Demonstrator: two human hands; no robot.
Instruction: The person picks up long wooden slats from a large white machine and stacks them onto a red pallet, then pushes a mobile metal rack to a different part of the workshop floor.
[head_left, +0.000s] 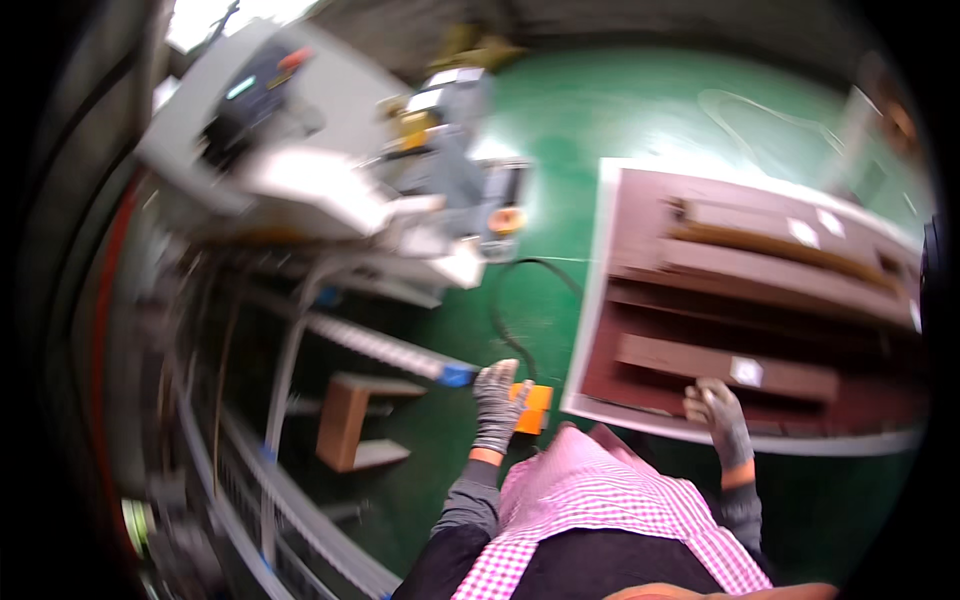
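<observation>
My left hand (494,408), in a grey knit glove with paler fingertips, hovers near the middle with its fingers and thumb apart. It is beside an orange block-like thing (536,408), which it partly overlaps in view; no grip on it shows. My right hand (722,420), gloved alike, is near the front edge of a low stack. Closest to it lies a long brown board (680,360) with a white label (746,371). Its fingers look bent, but blur hides whether they touch or hold anything.
More long brown pieces (780,270) lie on a pale-edged, dark red platform (588,345) at right. To the left run a metal roller track (375,345) and frame rails, with a brown channel-shaped piece (345,425). A grey machine (350,85) stands far left. A dark cable (497,310) crosses the green floor (560,130).
</observation>
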